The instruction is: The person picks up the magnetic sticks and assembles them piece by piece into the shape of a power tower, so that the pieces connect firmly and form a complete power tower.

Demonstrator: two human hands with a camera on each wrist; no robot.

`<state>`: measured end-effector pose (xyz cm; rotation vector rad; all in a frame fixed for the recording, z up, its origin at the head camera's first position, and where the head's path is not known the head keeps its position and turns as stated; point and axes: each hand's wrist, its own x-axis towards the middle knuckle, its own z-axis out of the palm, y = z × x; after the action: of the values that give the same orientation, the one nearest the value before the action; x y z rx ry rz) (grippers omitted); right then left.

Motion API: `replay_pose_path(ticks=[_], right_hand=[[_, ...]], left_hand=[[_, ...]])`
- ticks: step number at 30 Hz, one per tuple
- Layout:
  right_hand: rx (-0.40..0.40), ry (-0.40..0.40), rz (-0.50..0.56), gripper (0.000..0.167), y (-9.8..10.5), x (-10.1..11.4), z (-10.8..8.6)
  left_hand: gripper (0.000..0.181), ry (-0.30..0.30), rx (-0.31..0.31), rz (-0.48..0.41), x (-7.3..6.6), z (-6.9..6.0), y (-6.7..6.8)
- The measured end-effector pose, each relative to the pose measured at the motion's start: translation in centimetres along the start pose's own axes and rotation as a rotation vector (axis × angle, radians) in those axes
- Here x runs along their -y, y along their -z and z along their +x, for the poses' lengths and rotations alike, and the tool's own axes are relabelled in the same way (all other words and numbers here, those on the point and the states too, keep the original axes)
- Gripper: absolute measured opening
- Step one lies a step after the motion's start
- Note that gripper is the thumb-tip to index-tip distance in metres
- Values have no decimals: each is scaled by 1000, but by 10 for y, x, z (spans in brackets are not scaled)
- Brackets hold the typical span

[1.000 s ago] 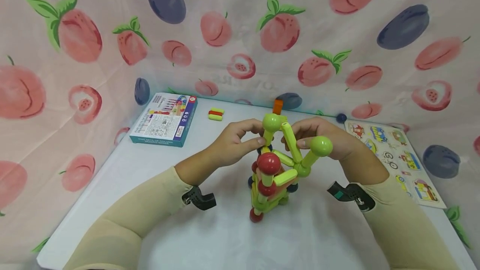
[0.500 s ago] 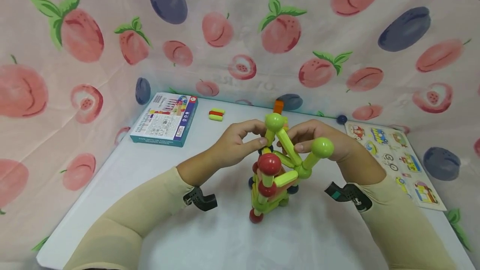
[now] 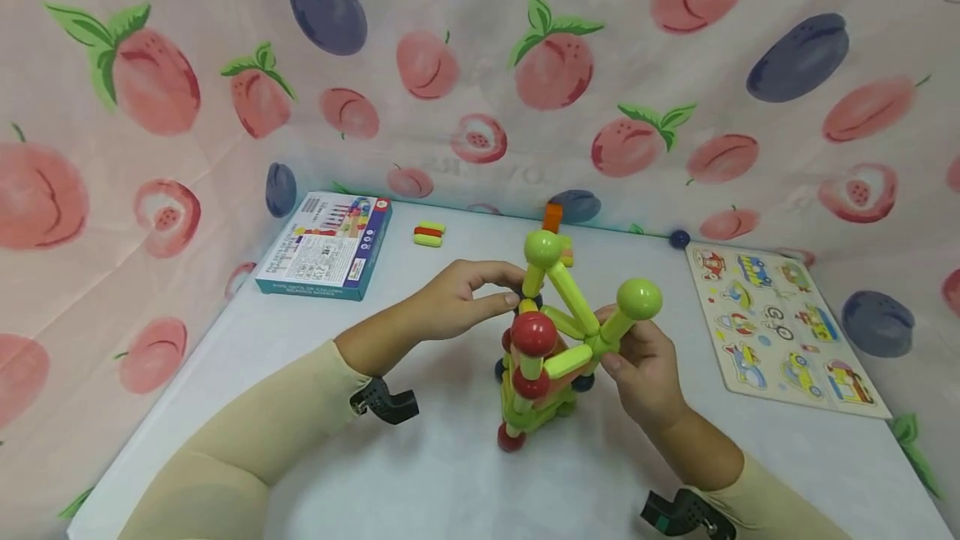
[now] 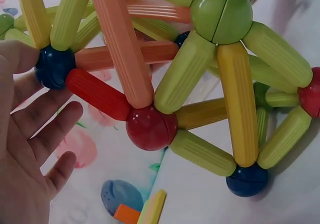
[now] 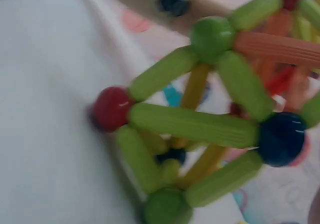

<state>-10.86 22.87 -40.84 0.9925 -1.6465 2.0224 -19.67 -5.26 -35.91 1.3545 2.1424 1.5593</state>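
Observation:
A model of magnetic sticks and balls (image 3: 573, 294) stands on the white table, with lime, orange, yellow and red sticks between green, red and dark blue balls. My left hand (image 3: 446, 302) is at its left side. In the left wrist view, my left thumb and a finger pinch a dark blue ball (image 4: 54, 66), while other fingers lie spread. My right hand (image 3: 651, 369) grips the model around a green ball joint (image 3: 600, 344), thumb in front and fingers partly hidden behind. In the right wrist view, the model's lower lime frame (image 5: 195, 124) fills the view; almost none of that hand shows.
A toy box (image 3: 326, 244) lies at the back left, near a few short sticks (image 3: 429, 233). Behind the model are an orange block (image 3: 552, 217) and a yellowish piece (image 3: 567, 250). A picture puzzle board (image 3: 783, 327) and a dark blue ball (image 3: 679, 239) lie right. A fruit-print cloth (image 3: 480, 65) hangs behind.
The lime stick's upper end has swung left against the top green ball. My right hand has left that stick and come down toward me to the green joint. My left hand has dropped slightly.

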Motion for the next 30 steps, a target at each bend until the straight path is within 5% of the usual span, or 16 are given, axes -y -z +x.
replay_pose_path(ticks=[5, 10, 14, 19, 22, 26, 28, 30], right_hand=[[92, -229, 123, 27, 18, -9, 19], [355, -446, 460, 31, 33, -34, 48], [522, -529, 661, 37, 29, -50, 65], [573, -661, 690, 42, 14, -51, 71], [585, -718, 612, 47, 13, -50, 73], [546, -763, 359, 50, 32, -53, 78], [462, -760, 86, 43, 49, -58, 82], [398, -718, -314, 35, 67, -65, 86]], left_hand=[[26, 56, -76, 30, -7, -15, 2], [27, 71, -152, 40, -26, -34, -16], [33, 21, -241, 130, -40, -39, -39], [41, -116, -346, 234, -45, -41, -63], [45, -192, -375, 256, -44, -40, -72], [44, -254, -372, 250, -38, -37, -71], [49, -249, -379, 218, -34, -34, -65], [53, -220, -400, 172, -31, -28, -55]])
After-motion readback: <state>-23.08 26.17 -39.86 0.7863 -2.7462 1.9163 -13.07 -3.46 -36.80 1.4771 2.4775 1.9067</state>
